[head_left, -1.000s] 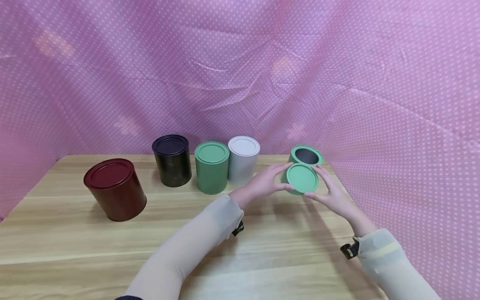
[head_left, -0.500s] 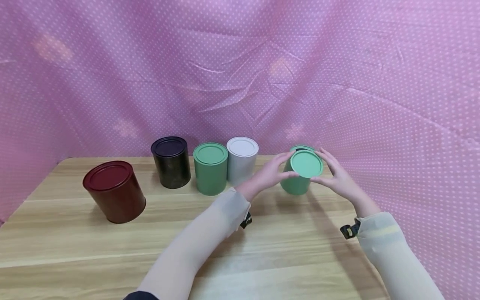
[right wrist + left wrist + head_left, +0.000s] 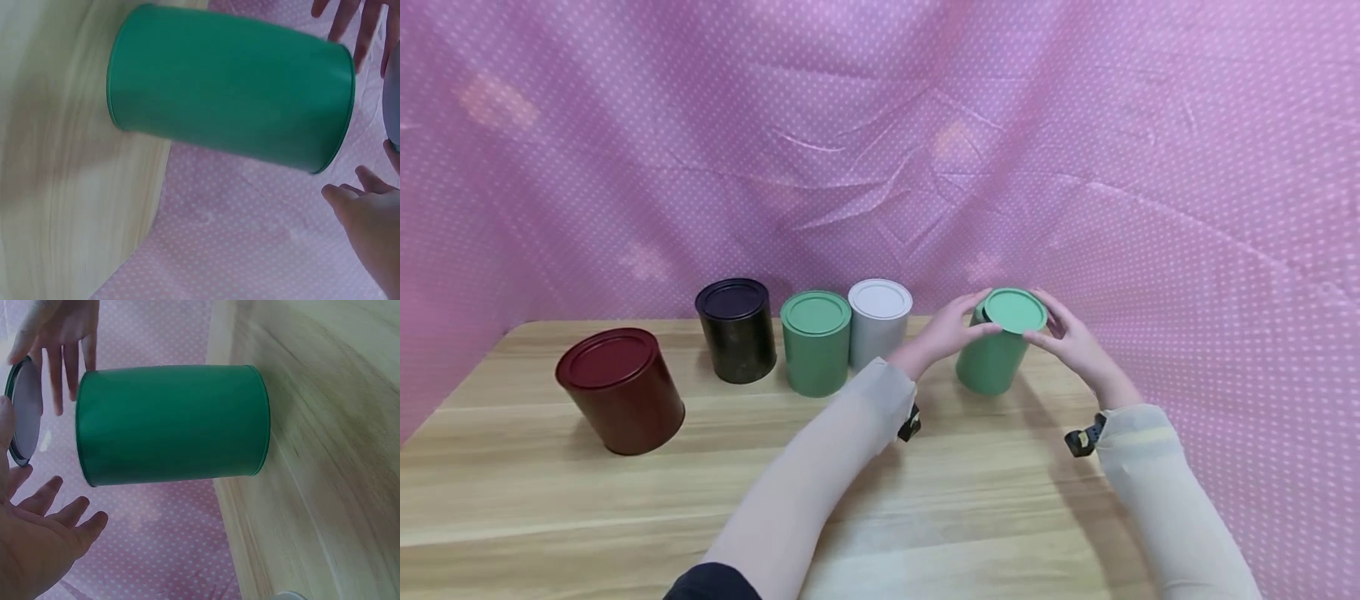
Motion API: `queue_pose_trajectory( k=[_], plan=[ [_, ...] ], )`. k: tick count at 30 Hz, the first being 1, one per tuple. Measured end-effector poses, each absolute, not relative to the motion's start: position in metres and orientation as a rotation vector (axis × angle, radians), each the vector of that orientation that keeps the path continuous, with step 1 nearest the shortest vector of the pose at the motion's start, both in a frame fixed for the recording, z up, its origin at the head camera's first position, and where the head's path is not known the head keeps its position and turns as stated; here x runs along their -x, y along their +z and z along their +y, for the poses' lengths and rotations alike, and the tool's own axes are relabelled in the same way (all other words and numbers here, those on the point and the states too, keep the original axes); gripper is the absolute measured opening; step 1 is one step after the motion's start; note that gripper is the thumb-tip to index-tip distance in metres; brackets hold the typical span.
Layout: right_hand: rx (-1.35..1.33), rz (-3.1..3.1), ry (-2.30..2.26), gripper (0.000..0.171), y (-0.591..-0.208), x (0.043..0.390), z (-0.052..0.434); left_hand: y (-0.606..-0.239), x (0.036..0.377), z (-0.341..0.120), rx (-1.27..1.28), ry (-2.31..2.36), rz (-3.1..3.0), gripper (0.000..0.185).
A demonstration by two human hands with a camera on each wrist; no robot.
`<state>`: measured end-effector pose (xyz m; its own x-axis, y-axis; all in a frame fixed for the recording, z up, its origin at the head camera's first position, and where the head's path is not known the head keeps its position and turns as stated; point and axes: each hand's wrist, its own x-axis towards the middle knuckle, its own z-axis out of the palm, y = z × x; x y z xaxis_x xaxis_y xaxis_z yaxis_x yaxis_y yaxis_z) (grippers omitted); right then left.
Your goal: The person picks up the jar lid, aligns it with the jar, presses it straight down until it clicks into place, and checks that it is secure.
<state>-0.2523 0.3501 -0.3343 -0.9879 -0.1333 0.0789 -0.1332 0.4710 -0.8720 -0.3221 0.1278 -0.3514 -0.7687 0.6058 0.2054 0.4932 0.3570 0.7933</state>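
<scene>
A round green lid is pinched at its edge from both sides, by my left hand and my right hand. Below it stands an upright green can, and a sliver of its dark opening shows past the lid's left edge. From the left wrist, a gap separates the lid from the rim of the can. The thumbs lie on the near side of the lid, and the other fingers reach around the far side. In the right wrist view, only part of the lid shows at the frame's edge.
Left of the hands stand a white can, a second green can with its lid on, a black can and a dark red can. A pink dotted cloth hangs behind and beside the wooden table.
Both hands have carried the lid away from me and over the green can, covering most of its opening in the head view. The other cans stay put while the view shifts slightly.
</scene>
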Motion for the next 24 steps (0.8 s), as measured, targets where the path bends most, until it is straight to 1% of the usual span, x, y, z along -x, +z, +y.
queue_pose_trajectory(
  k=[4,8,13,18,24],
  plan=[
    [0.197,2.631,-1.648,0.077,-0.335,0.26,0.357,-0.351,0.326,0.135,-0.972,1.387,2.465,0.073],
    [0.225,2.606,-1.668,0.075,-0.338,0.268,0.361,-0.354,0.33,0.14,-0.911,1.422,2.443,0.071],
    [0.143,2.599,-1.624,0.075,-0.344,0.275,0.363,-0.36,0.335,0.145,-0.862,1.441,2.456,0.07],
    [0.077,2.629,-1.529,0.078,-0.346,0.28,0.368,-0.362,0.34,0.149,-0.861,1.437,2.487,0.069],
    [0.042,2.616,-1.494,0.077,-0.351,0.283,0.37,-0.365,0.343,0.15,-0.893,1.375,2.504,0.067]
  ],
)
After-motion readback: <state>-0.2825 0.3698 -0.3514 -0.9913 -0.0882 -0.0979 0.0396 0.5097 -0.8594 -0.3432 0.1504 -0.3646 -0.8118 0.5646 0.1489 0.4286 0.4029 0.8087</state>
